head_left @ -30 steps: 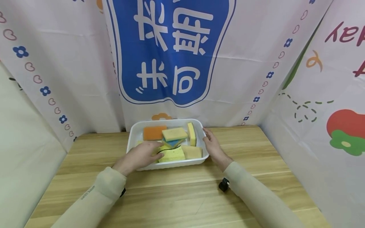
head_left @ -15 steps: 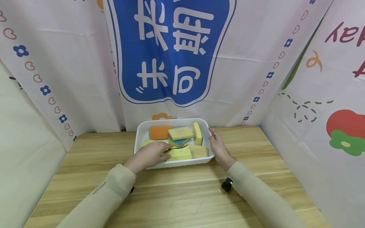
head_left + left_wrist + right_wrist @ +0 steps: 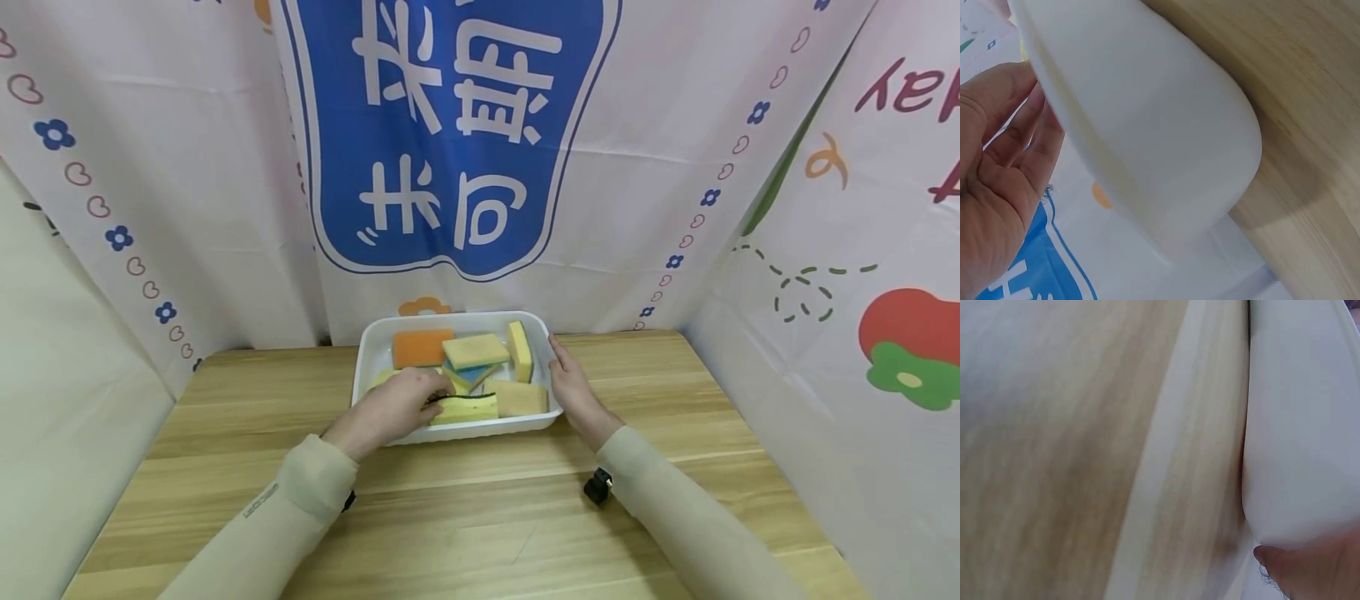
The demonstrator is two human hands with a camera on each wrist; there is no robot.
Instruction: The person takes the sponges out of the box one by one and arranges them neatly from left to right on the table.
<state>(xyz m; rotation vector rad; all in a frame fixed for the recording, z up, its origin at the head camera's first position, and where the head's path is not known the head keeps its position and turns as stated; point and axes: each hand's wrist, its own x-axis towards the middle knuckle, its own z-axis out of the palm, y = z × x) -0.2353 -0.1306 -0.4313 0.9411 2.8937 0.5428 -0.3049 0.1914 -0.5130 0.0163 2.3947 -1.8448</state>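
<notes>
A white plastic tray (image 3: 491,431) holding several sponges sits at the far side of the table. My left hand (image 3: 393,407) reaches over its near left rim and pinches a yellow sponge with a dark edge (image 3: 468,407) between thumb and fingers; that sponge is tilted. The left wrist view shows the hand (image 3: 1007,150) beyond the tray's outer wall (image 3: 1160,119), its fingertips hidden by the rim. My right hand (image 3: 577,392) rests against the tray's right wall from outside, fingers extended along it. In the right wrist view, part of that hand (image 3: 1316,565) touches the tray's corner.
Also in the tray are an orange sponge (image 3: 420,348), a pale yellow sponge (image 3: 476,351) on a blue-and-yellow one (image 3: 467,375), a yellow sponge on edge (image 3: 519,352) and a tan sponge (image 3: 522,399). A printed curtain (image 3: 600,250) hangs behind the wooden table (image 3: 480,517).
The tray slid right with both hands between the first two frames, then stayed put. My left fingers have since closed on the yellow sponge, which now tilts up.
</notes>
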